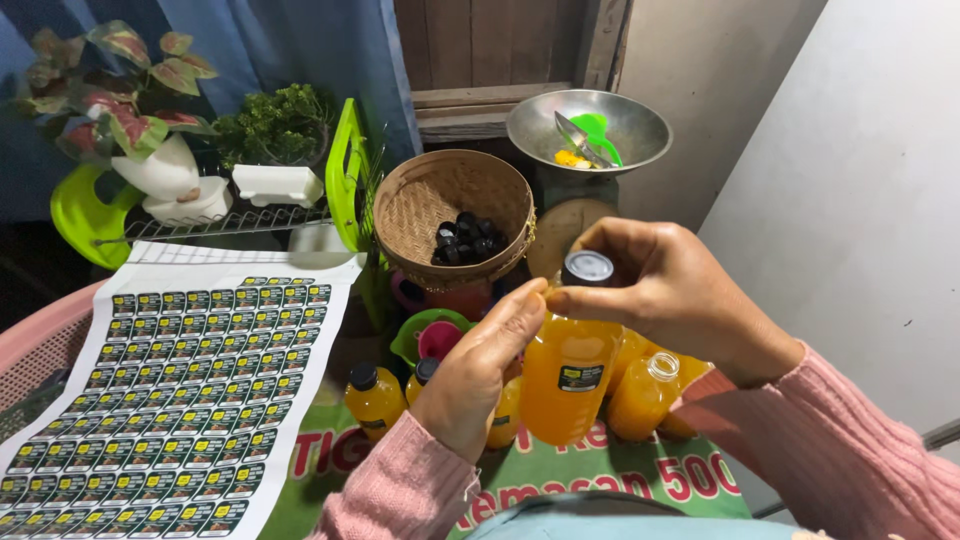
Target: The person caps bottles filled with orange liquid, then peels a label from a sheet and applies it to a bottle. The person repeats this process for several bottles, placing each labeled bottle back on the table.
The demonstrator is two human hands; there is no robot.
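Two hands work one orange juice bottle [566, 375]: your left hand [478, 372] grips its side, right hand [660, 290] fingers pinch its black cap [587, 267] at twelve o'clock.

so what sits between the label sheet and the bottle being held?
Head view: two capped orange-juice bottles and the left hand lie between the label sheet and the held bottle, with a green and a pink funnel just behind them.
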